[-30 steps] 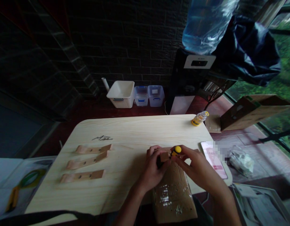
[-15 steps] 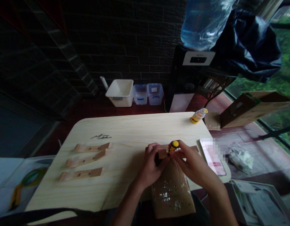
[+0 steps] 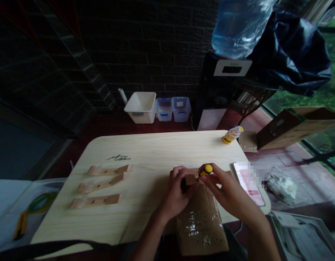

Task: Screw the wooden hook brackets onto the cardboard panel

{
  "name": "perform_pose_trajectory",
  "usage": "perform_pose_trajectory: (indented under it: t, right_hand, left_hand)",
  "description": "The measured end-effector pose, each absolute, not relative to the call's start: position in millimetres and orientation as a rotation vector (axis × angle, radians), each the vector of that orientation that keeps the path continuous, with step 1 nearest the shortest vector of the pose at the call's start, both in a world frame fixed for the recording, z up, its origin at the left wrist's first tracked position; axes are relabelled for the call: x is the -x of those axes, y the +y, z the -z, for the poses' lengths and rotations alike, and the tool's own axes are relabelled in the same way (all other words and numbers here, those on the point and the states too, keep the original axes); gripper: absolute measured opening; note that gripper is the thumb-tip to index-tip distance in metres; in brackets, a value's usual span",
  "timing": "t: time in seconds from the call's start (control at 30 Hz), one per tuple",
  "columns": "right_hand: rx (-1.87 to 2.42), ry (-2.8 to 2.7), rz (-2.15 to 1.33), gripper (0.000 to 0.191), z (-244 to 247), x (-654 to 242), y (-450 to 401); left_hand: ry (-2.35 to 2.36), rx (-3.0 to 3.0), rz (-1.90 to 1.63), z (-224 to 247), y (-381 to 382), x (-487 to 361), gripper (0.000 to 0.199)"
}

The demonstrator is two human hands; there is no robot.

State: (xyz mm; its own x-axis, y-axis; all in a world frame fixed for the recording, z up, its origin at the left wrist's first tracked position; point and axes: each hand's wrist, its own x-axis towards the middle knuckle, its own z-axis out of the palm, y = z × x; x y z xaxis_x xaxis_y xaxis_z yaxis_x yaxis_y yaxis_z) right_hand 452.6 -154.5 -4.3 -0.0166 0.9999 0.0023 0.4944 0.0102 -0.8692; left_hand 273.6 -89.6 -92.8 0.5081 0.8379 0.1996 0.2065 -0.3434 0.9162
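Note:
A small wooden piece (image 3: pixel 191 179) is gripped by my left hand (image 3: pixel 176 194) over the far end of a taped cardboard box (image 3: pixel 201 224). My right hand (image 3: pixel 224 188) is closed around a screwdriver with a yellow and black handle (image 3: pixel 208 169), whose tip meets the wooden piece; the exact contact is hidden by fingers. Small holes dot the top of the box. To the left on the table (image 3: pixel 145 148) lie three wooden strips, the far one (image 3: pixel 107 170), the middle one (image 3: pixel 102 184) and the near one (image 3: pixel 96 201), each with dark holes. Beyond them sit several screws (image 3: pixel 118 157).
A clear bottle with a yellow base (image 3: pixel 232 135) stands at the back right corner. A phone or tablet (image 3: pixel 249 183) lies at the right edge. Past the table are a white basket (image 3: pixel 141 107), clear bins (image 3: pixel 180 108) and a water dispenser (image 3: pixel 219 87).
The screwdriver handle is tilted more to the right, and my right hand has shifted slightly with it. The whole view has moved a little, so the table sits slightly further right.

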Motion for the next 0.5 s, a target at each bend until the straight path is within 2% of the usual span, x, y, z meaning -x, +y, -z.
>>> perform_pose_trajectory:
  t: [0.5]
  right_hand:
    - [1.596, -1.660, -0.976, 0.016, 3.3, -451.3, -157.1]
  left_hand:
    - [0.856, -1.821, -0.862, 92.8, -89.1, -272.2, 0.028]
